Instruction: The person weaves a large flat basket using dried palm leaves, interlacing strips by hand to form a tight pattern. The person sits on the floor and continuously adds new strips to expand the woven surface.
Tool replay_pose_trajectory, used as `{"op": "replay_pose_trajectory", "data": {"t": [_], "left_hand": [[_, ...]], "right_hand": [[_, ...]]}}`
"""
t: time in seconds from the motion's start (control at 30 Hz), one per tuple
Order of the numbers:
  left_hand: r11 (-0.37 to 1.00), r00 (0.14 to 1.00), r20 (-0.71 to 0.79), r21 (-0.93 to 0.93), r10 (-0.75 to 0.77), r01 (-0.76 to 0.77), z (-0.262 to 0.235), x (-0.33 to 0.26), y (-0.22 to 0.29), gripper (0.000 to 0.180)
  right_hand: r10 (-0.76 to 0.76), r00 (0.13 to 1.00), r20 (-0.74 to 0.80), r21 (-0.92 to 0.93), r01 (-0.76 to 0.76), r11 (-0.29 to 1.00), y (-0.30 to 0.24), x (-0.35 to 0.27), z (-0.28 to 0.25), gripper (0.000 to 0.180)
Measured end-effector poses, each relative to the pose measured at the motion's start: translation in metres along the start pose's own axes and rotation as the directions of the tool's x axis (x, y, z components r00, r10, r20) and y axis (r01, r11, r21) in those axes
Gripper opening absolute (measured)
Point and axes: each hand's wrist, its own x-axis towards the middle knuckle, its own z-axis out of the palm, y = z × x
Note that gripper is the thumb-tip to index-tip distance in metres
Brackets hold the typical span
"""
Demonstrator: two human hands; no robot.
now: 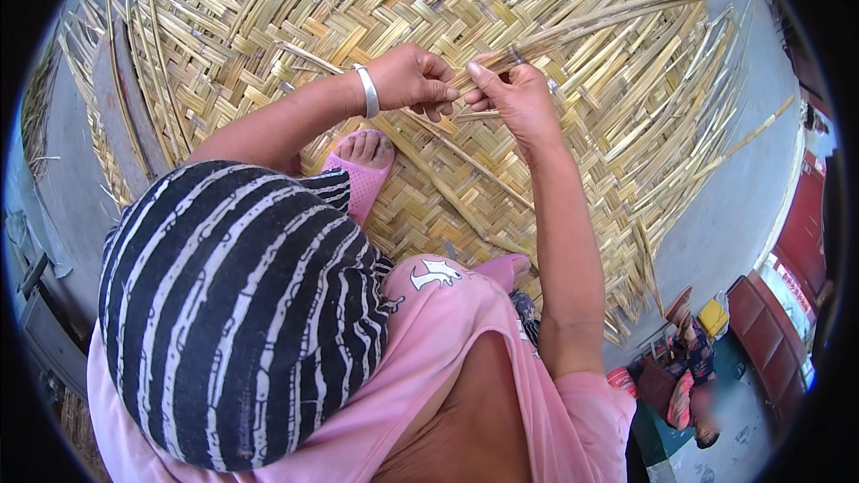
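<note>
A long split cane strip [608,22] slants from my hands out to the upper right, over the edge of the mat. Its near end lies in the pinch of my right hand [517,105], between thumb and fingers. My left hand [413,80], with a silver bangle on the wrist, pinches the tip of the same strip close beside the right one. Both hands are held above a large woven cane mat [358,22] in a zigzag pattern. Loose unwoven ends stick out along its right and left sides.
My feet, in pink sandals [356,181], rest on the mat. Loose strips [438,183] lie across the weave near them. A long flat dark piece [125,98] lies on the left side. At the lower right, another person [689,376] is near a dark red bench [765,335].
</note>
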Motion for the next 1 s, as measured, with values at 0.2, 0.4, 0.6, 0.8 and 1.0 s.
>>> {"op": "replay_pose_trajectory", "data": {"t": [0.2,0.4,0.6,0.8,1.0], "left_hand": [[0.999,0.984,-0.173,-0.015,0.038,-0.041,-0.012,0.000,0.000,0.012],[0.831,0.925,-0.280,0.553,0.256,-0.063,-0.062,0.015,0.019,0.021],[0.726,0.737,-0.616,0.637,0.279,0.257,-0.166,0.043,0.044,0.022],[0.656,0.788,-0.570,0.690,0.232,0.306,-0.192,0.071,0.049,0.023],[0.698,0.811,-0.574,0.627,0.115,0.345,-0.207,0.076,0.051,0.024]], "right_hand": [[-0.021,0.997,0.069,0.023,0.020,1.000,-0.003,0.020,0.014,0.020],[-0.077,0.997,0.005,0.173,0.075,0.982,-0.020,0.056,0.019,0.018],[-0.202,0.978,-0.044,0.093,0.205,0.974,-0.052,0.115,0.010,0.019],[-0.227,0.971,-0.079,-0.013,0.226,0.974,-0.057,0.163,0.018,0.019],[-0.211,0.977,-0.035,0.038,0.212,0.976,-0.057,0.190,0.029,0.019]]}}
